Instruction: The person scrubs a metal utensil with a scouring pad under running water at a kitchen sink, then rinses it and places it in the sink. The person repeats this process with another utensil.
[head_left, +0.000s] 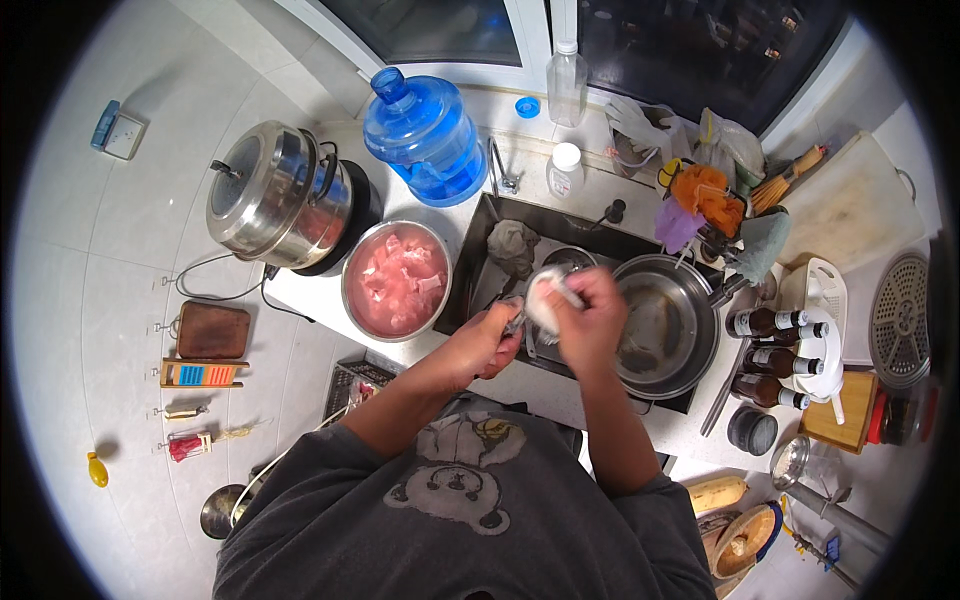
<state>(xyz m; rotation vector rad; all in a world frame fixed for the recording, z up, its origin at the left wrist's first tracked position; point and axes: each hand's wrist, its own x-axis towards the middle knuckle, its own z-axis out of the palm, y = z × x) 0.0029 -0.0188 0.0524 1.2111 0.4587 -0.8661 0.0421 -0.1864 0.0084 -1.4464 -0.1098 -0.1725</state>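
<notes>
My right hand (598, 315) grips a white, rounded object (541, 306). Motion blur hides whether it is a cloth or a sponge. Just left of it, my left hand (491, 341) closes around a small greyish thing (515, 322), mostly covered by the fingers. Both hands are over the front of a dark sink (463, 289). In the sink, a crumpled grey cloth (513, 247) lies at the left, and a small metal bowl (568, 259) sits behind my hands. A large steel pan (660, 330) fills the right side.
Left of the sink stands a steel bowl (346, 289) of raw meat in reddish water. Behind are a steel pressure cooker (304, 206), a blue water jug (427, 142) and a faucet (504, 176). Several brown bottles (769, 362) lie at the right, near metal chopsticks (724, 394).
</notes>
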